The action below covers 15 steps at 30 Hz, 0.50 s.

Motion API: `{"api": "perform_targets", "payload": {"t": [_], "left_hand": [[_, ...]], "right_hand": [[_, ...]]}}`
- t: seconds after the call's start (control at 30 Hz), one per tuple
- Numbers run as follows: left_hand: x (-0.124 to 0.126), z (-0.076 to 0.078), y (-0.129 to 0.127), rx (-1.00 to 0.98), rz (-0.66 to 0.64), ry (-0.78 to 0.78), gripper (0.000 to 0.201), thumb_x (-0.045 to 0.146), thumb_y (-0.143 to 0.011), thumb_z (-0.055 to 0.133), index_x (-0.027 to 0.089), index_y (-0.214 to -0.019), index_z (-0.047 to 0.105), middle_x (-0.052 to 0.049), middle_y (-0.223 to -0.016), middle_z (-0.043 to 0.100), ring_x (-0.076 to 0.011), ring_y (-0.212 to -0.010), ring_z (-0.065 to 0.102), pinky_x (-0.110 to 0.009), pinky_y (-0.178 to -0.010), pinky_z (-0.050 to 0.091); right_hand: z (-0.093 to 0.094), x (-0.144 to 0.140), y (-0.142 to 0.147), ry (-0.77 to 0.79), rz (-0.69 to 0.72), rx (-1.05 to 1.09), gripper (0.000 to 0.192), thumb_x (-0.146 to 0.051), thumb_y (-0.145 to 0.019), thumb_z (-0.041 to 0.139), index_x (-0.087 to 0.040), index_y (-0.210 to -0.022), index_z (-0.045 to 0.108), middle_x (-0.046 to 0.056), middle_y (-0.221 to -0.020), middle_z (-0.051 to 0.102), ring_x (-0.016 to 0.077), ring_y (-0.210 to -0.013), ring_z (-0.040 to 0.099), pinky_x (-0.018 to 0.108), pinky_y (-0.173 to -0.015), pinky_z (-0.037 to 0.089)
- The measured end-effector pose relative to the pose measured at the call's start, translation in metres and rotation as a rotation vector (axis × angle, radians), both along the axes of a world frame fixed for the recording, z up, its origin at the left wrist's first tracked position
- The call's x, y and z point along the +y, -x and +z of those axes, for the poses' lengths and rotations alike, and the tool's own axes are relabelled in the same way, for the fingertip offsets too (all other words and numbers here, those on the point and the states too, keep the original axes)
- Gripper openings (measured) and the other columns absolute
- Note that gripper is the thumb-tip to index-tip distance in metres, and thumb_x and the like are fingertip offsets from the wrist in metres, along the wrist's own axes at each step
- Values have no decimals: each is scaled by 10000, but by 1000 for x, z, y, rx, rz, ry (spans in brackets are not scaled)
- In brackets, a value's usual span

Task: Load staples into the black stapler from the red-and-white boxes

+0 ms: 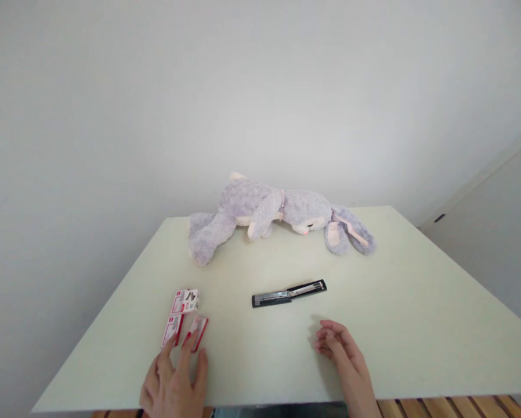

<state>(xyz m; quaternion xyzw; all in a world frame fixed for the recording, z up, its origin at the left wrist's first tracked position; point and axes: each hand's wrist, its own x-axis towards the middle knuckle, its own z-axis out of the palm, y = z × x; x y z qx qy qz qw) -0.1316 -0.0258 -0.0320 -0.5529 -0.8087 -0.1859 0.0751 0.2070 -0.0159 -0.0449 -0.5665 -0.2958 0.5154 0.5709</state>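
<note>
**A:** Head view: where do your hands sit?

**B:** My left hand (173, 383) lies flat, fingers spread and gripping nothing, its fingertips touching two small red-and-white boxes (184, 331). A third box (185, 301) lies just beyond them, at twelve o'clock from that hand.

**A:** And the other hand?

**B:** My right hand (341, 348) rests loosely curled on the table (417, 302), empty. The black stapler (289, 293), swung fully open, lies at about eleven o'clock from it, near but apart, long axis running nine to three, right end tilted slightly away. The right hand is the nearer one.

**A:** Anything between?

**B:** No. A plush rabbit (278, 212) lies on its side beyond the stapler at twelve o'clock, by the far edge.
</note>
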Motion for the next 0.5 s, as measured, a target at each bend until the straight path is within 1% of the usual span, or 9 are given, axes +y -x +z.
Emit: {"api": "perform_targets", "payload": {"t": [0.03, 0.1, 0.17, 0.2, 0.23, 0.27, 0.33, 0.43, 0.5], "left_hand": [[-1, -6, -1, -21, -50, -21, 384, 397, -992, 510, 332, -1359, 603, -87, -1493, 516, -379, -1334, 474, -629, -1074, 389], [0, -15, -9, -112, -241, -54, 341, 366, -998, 507, 329, -1318, 617, -67, -1405, 607, -335, -1288, 527, -568, -1064, 428], [5, -18, -24, -232, -471, -36, 320, 338, -992, 537, 330, -1301, 620, -53, -1318, 665, -294, -1229, 574, -503, -1042, 464], [8, -17, -35, -287, -556, -10, 316, 326, -986, 559, 329, -1296, 621, -50, -1283, 679, -281, -1201, 589, -483, -1030, 476], [12, -14, -47, -333, -606, 18, 319, 313, -977, 582, 328, -1294, 621, -49, -1260, 685, -275, -1185, 594, -475, -1025, 480], [16, -11, -61, -369, -629, 45, 326, 297, -967, 601, 328, -1291, 621, -49, -1241, 687, -273, -1173, 596, -474, -1021, 482], [26, -3, -87, -428, -672, 77, 357, 252, -937, 641, 329, -1285, 623, -46, -1218, 685, -269, -1157, 595, -469, -1016, 482], [39, 6, -115, -487, -766, 101, 460, 192, -879, 702, 329, -1308, 607, -39, -1223, 683, -266, -1168, 588, -464, -1030, 471], [47, 8, -121, -512, -796, 106, 500, 183, -858, 725, 327, -1320, 596, -36, -1222, 687, -267, -1168, 590, -461, -1025, 469]], "right_hand": [[1, -1, 4, -6, 80, -51, 432, -578, -923, 649, -207, -1145, 652, 37, -939, 689, 197, -820, 663, 331, -795, 566], [6, 2, 13, -9, 232, -160, 456, -609, -936, 610, -213, -1159, 658, 19, -870, 663, 168, -708, 608, 283, -664, 522], [12, 11, 21, 6, 387, -256, 471, -625, -943, 581, -212, -1154, 667, -6, -792, 624, 136, -594, 525, 248, -539, 433], [15, 17, 23, 13, 466, -293, 467, -626, -952, 560, -206, -1119, 678, -17, -751, 599, 124, -554, 487, 239, -502, 386], [17, 24, 25, 13, 538, -326, 463, -622, -964, 538, -196, -1058, 690, -27, -710, 571, 116, -532, 459, 235, -489, 352], [18, 31, 26, 6, 598, -362, 467, -618, -973, 518, -186, -982, 696, -34, -674, 545, 113, -528, 443, 234, -492, 332], [17, 46, 25, -16, 669, -437, 481, -608, -971, 516, -173, -850, 685, -35, -641, 518, 118, -562, 446, 235, -526, 330], [9, 62, 15, -26, 678, -528, 457, -585, -927, 570, -168, -765, 661, -26, -648, 538, 130, -615, 467, 240, -579, 353], [5, 68, 3, -1, 667, -562, 437, -566, -915, 577, -168, -752, 654, -22, -651, 556, 130, -607, 468, 241, -576, 350]]}}
